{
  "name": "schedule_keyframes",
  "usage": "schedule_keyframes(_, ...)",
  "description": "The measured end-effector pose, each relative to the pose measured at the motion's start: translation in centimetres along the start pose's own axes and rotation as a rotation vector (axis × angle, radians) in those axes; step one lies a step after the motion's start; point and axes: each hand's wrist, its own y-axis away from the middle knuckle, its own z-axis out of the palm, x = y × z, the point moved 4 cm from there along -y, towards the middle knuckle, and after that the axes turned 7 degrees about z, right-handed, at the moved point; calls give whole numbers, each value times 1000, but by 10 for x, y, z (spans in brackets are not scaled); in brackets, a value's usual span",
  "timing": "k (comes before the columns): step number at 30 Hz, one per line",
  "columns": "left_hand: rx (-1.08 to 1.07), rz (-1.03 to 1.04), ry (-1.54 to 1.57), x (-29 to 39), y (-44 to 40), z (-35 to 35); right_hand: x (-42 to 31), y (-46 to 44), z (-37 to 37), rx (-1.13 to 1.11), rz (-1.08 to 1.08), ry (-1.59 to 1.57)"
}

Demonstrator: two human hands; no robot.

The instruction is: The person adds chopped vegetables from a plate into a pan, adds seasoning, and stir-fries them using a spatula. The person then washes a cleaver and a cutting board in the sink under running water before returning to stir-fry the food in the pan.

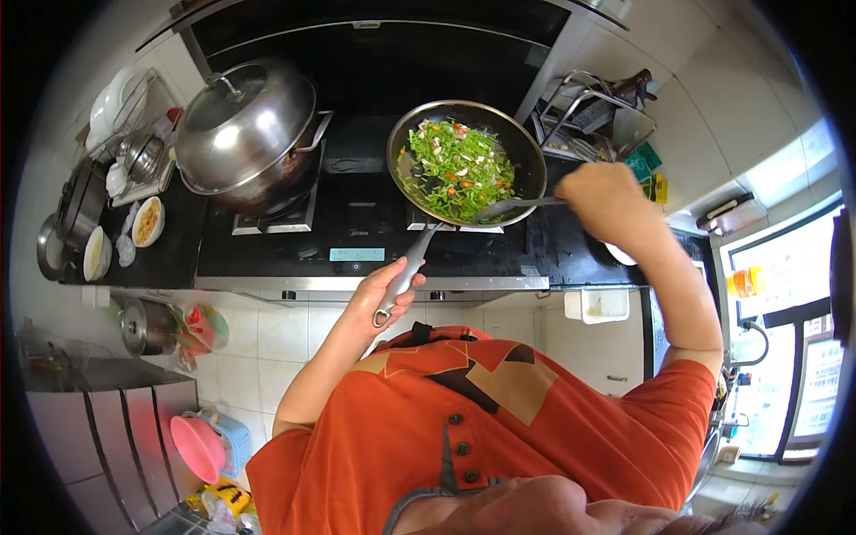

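My left hand (383,292) is closed around the grey handle (412,267) of a frying pan (532,169) on the right burner. Chopped green vegetables (459,165) with red and pale pieces lie in the pan. In my right hand (606,203) is a spatula (508,206), gripped by its handle. Its dark blade rests inside the pan at the lower right, against the edge of the food.
A large lidded steel wok (245,134) stands on the left burner. Small bowls (148,221) and stacked pots (82,192) sit at the counter's left. A metal rack (593,116) with utensils is at the back right. A white bin (597,307) hangs below the counter.
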Motion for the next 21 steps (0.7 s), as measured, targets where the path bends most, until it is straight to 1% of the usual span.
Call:
schedule_keyframes(1, -2, -15, -12, -1, 1, 1, -9, -10, 14, -76, 40, 36)
schedule_keyframes(3, 9, 15, -26, 0, 2, 6, -21, -41, 52, -160, 153, 34)
schedule_keyframes(4, 1, 11, -38, -1, 0, 8, -19, -54, 61, -94, 202, 39)
schedule_keyframes(6, 22, 17, -52, -1, 0, 7, -3, -68, 70, -45, 257, 23)
schedule_keyframes(8, 30, 10, -46, 2, -1, 9, 31, -57, 74, 18, 287, 53)
schedule_keyframes(9, 25, 2, -45, 2, -3, 6, 44, -45, 63, 33, 363, 40)
schedule_keyframes(10, 26, -9, -43, 0, -2, 3, 59, -36, 59, 32, 374, 27)
schedule_keyframes(11, 24, 11, -70, 3, -1, 6, 64, -28, 47, -81, 388, 38)
schedule_keyframes(12, 28, 5, -71, 4, -1, 6, 82, -31, 64, -148, 406, -9)
schedule_keyframes(14, 55, 12, -112, 9, 0, 10, 115, -58, 125, -245, 466, -91)
schedule_keyframes(16, 42, 12, -102, 9, -3, 4, 109, -78, 160, -628, 501, -537)
schedule_keyframes(18, 29, 4, -84, 9, -4, 1, 84, -79, 188, -444, 575, -1111)
schedule_keyframes(20, 15, 8, -75, 9, -4, 1, 57, -86, 210, -314, 481, -1212)
schedule_keyframes(21, 20, 12, -72, 9, -3, 0, 47, -82, 204, -246, 463, -1158)
